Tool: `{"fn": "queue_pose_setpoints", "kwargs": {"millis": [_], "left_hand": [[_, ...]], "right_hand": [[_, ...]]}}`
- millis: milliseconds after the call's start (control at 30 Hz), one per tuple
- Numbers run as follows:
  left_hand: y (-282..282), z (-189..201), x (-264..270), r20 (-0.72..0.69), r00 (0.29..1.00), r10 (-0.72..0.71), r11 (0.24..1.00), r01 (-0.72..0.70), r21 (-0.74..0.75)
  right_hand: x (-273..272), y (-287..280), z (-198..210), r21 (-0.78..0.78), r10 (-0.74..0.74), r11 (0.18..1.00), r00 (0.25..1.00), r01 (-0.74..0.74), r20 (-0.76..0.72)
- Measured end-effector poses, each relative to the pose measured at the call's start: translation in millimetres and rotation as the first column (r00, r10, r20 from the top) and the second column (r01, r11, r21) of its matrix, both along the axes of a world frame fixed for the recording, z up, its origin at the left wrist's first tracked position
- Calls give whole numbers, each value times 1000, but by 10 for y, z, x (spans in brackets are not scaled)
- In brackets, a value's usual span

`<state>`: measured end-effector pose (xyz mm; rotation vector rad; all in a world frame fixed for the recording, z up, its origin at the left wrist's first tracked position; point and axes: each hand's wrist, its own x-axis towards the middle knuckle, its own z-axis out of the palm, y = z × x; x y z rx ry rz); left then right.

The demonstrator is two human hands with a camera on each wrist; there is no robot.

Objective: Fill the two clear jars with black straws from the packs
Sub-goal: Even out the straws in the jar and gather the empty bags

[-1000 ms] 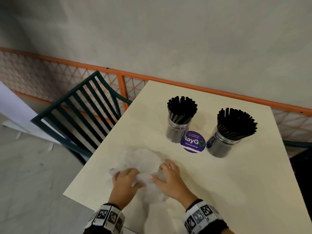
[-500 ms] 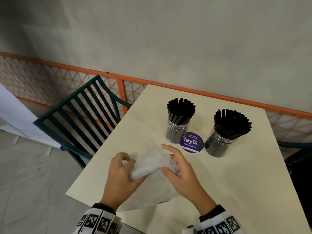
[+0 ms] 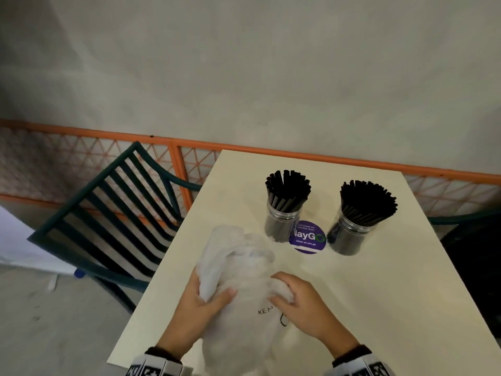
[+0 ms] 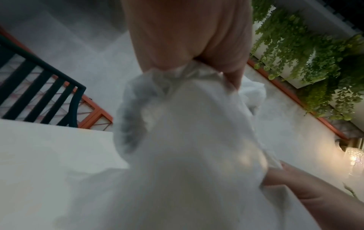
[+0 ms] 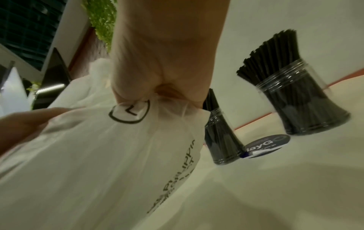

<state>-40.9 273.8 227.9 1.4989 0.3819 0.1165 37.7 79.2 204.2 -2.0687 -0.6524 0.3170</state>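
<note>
Two clear jars stand at the far middle of the cream table (image 3: pixel 393 308), each packed with black straws: the left jar (image 3: pixel 283 222) (image 5: pixel 220 140) and the right jar (image 3: pixel 352 232) (image 5: pixel 309 109). Nearer me, both hands hold a crumpled white plastic bag (image 3: pixel 241 280) (image 4: pixel 187 140) (image 5: pixel 98 147) with black print on it. My left hand (image 3: pixel 202 302) (image 4: pixel 197 46) grips its left side. My right hand (image 3: pixel 298 299) (image 5: pixel 161 70) has bunched plastic gripped in its curled fingers. No straw pack shows.
A round purple sticker (image 3: pixel 307 237) lies on the table between the jars. A dark green slatted chair (image 3: pixel 108 218) stands at the table's left edge. An orange mesh railing (image 3: pixel 189 169) and a grey wall run behind. Hanging green plants (image 4: pixel 315 54) show in the left wrist view.
The bag went from lying flat under both hands to being gathered up and lifted. Now both hands grip it lower and nearer me, with the bag billowing up toward the jars.
</note>
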Motion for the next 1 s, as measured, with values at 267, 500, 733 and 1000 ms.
{"fn": "queue_pose_setpoints", "kwargs": {"millis": [267, 500, 733, 1000], "left_hand": [[198, -36, 92, 19, 970, -241, 969, 239, 61], [-258, -60, 256, -11, 758, -652, 754, 650, 93], [-579, -164, 219, 3, 585, -811, 572, 792, 214], [-1344, -291, -28, -50, 399, -915, 354, 857, 374]], "right_hand": [[-41, 23, 56, 141, -392, 903, 912, 406, -118], [-292, 327, 135, 328, -413, 730, 769, 600, -489], [-890, -313, 180, 415, -290, 658, 720, 628, -630], [-1727, -890, 317, 261, -346, 463, 444, 847, -827]]}}
